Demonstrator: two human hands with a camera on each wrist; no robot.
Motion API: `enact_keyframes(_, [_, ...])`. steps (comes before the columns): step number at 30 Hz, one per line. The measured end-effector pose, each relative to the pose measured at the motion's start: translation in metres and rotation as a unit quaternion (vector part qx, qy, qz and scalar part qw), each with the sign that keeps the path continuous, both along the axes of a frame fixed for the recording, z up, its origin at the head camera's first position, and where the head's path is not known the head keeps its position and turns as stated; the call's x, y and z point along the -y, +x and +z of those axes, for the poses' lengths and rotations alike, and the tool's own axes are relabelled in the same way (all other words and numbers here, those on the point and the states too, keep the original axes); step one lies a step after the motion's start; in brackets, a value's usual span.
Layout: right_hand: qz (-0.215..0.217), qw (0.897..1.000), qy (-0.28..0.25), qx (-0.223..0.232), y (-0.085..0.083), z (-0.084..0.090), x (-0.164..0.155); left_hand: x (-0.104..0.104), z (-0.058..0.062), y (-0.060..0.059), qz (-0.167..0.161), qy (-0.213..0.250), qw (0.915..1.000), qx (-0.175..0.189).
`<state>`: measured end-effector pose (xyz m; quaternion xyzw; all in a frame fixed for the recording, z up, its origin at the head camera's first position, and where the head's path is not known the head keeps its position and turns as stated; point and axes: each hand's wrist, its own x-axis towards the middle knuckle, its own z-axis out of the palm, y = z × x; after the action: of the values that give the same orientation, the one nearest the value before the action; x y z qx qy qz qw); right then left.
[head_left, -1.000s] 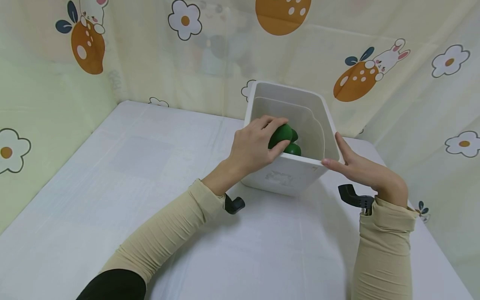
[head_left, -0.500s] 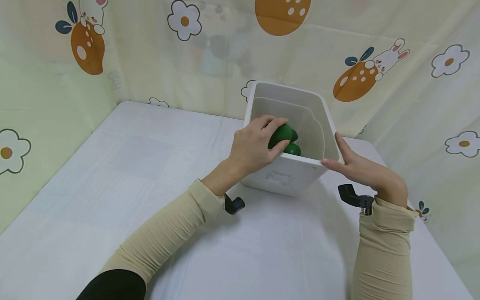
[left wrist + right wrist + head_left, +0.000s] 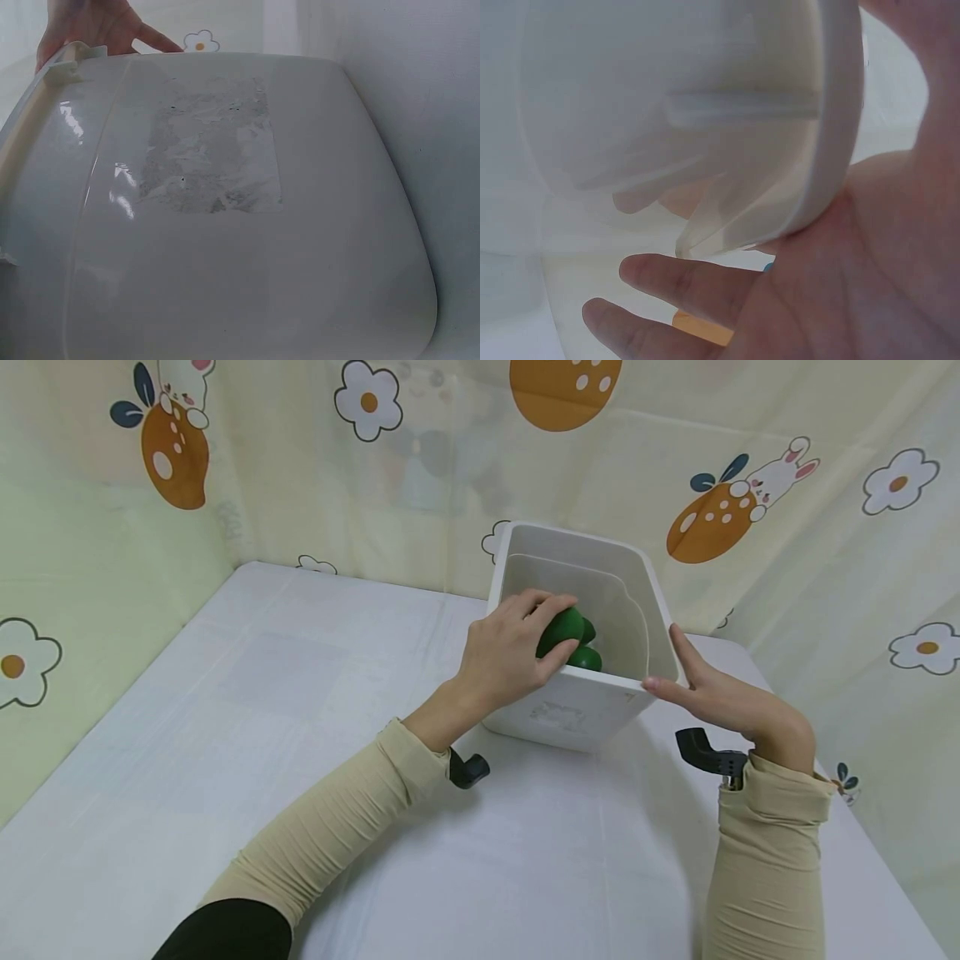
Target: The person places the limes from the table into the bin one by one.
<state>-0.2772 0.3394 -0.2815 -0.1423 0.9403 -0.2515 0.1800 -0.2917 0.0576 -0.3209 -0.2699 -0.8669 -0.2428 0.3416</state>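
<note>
Head view: left hand (image 3: 510,652) curls round a green ball (image 3: 561,630) inside the white bin (image 3: 577,714), partly hiding it; right hand (image 3: 720,697), fingers straight, presses the bin's corner.

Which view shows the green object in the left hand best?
The head view: the left hand grips the green object over the white bin, another green piece beneath. The left wrist view shows only the bin's outer wall; the right wrist view shows its rim and the right hand.
</note>
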Motion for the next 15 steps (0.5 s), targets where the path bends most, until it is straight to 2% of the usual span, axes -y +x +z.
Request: enact_keyframes(15, [-0.002,1.0,0.0,0.005,0.0015,0.0018,0.0011,-0.0002,-0.0002,-0.0007,-0.001,0.005,0.9999,-0.016])
